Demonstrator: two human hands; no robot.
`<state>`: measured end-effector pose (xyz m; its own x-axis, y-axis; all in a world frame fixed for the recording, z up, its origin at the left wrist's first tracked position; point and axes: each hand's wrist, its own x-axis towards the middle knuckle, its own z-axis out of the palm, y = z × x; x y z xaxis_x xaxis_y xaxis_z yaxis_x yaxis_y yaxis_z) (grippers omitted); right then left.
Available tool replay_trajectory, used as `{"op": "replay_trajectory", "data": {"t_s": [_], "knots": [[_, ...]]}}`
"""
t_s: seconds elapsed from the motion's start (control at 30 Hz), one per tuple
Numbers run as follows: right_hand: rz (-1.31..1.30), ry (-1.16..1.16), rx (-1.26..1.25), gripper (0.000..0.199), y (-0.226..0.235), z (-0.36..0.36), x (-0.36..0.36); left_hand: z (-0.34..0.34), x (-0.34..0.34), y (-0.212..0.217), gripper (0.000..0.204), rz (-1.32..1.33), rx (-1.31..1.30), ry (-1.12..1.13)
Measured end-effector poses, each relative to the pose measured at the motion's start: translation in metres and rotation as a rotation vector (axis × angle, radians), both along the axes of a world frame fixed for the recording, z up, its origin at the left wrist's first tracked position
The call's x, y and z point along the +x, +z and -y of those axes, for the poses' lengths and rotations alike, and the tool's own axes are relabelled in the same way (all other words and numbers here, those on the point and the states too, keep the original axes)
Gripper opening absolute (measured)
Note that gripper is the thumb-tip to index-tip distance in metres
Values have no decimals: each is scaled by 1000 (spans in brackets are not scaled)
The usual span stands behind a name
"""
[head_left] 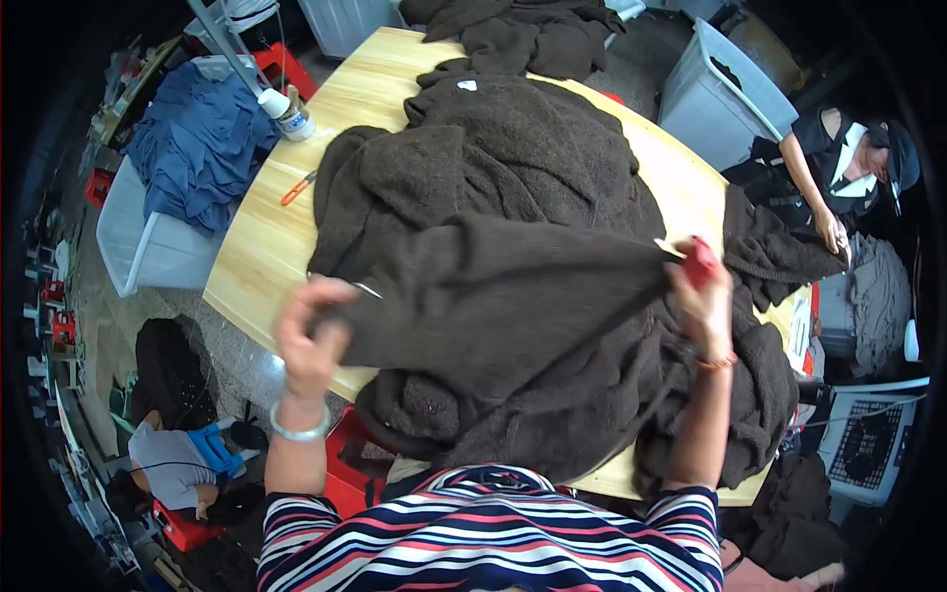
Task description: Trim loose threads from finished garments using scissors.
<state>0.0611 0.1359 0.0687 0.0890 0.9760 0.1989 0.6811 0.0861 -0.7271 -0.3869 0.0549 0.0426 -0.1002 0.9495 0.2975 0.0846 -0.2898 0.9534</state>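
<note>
A dark brown knitted garment piece (523, 296) is stretched between my two hands above a heap of similar dark brown knitwear (533, 148). My left hand (314, 333), a little blurred, is closed on its left end. A thin pale, shiny sliver (368, 290) shows beside those fingers; I cannot tell what it is. At the other end, my right hand (705, 296) pinches the garment's edge. Something red (699, 260) covers or sits at the right fingertips, and a small whitish bit (673, 245) sticks out there.
On the wooden table (252, 261) lie an orange-handled cutter (299, 188) and a white bottle (294, 123). A bin of blue cloth (197, 148) stands left, a grey bin (725, 94) at the far right. A co-worker's hand (831, 232) touches dark knitwear at the right edge.
</note>
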Motion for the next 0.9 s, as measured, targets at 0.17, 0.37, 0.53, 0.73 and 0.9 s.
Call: {"op": "replay_trajectory", "data": {"t_s": [0.17, 0.37, 0.53, 0.73, 0.9], "knots": [[261, -390, -263, 30, -64, 109, 145, 41, 112, -30, 40, -361, -239, -802], [66, -279, -363, 37, -50, 153, 73, 91, 142, -94, 37, -583, -207, -933], [195, 136, -158, 49, -13, 104, -36, 92, 163, -59, 37, -495, -103, -1001], [298, 465, -130, 71, -39, 73, -125, 111, 187, -13, 36, -97, -61, -1189], [542, 706, -248, 51, -64, 80, -188, 125, 187, -26, 37, -33, -222, -1222]]}}
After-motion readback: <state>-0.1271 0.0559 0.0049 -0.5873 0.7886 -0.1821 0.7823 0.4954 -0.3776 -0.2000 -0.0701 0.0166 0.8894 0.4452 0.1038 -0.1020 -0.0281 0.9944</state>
